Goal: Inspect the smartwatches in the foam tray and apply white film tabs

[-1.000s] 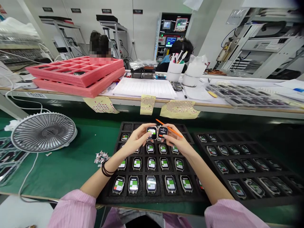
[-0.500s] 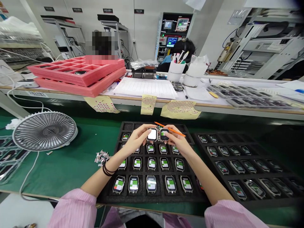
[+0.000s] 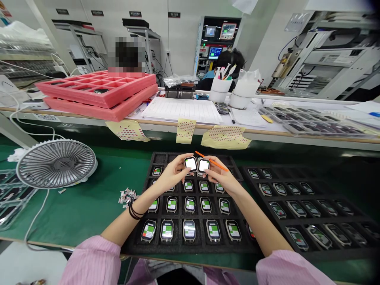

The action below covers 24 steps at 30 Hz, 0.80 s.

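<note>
My left hand [image 3: 175, 171] is closed round a smartwatch without a strap [image 3: 190, 164], its thumb on the lower edge of a mostly white screen. Close beside it, a second smartwatch [image 3: 204, 165], also lit white, sits in my right hand [image 3: 220, 174], the thumb on its screen. An orange stick [image 3: 211, 160] lies slantwise across my right hand's fingers; how it is held is partly hidden. Both watches are raised above a black foam tray [image 3: 178, 248], where several watches [image 3: 189, 204] with green-and-white screens lie in compartments.
Right of my arm lies another black foam tray [image 3: 292, 174] with watches. A round fan [image 3: 56, 163] and a pile of small pieces [image 3: 127, 196] are at left. The shelf ahead bears red foam trays [image 3: 115, 113], paper sheets [image 3: 181, 109] and clear trays [image 3: 314, 118]. Two people are beyond.
The right watch's screen has turned from dark grey to white. Both watches have tilted slightly, and my left thumb has shifted down to the screen's lower edge.
</note>
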Each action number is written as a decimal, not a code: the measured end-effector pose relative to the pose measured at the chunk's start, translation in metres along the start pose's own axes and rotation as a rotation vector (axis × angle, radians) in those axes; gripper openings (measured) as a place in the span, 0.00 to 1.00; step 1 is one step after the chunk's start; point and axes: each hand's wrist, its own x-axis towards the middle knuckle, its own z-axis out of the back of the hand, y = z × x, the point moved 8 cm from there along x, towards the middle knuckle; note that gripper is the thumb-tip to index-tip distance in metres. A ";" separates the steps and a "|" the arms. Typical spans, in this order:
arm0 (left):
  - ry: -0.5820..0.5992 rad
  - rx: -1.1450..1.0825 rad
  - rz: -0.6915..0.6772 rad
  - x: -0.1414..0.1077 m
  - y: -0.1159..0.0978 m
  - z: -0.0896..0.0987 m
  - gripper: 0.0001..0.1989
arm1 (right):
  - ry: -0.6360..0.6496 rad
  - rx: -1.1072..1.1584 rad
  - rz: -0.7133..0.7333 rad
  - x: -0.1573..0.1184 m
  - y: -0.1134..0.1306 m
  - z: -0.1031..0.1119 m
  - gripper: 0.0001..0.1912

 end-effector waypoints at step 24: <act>-0.058 0.039 0.027 -0.002 -0.003 0.002 0.21 | -0.133 0.019 -0.061 0.000 0.001 0.006 0.16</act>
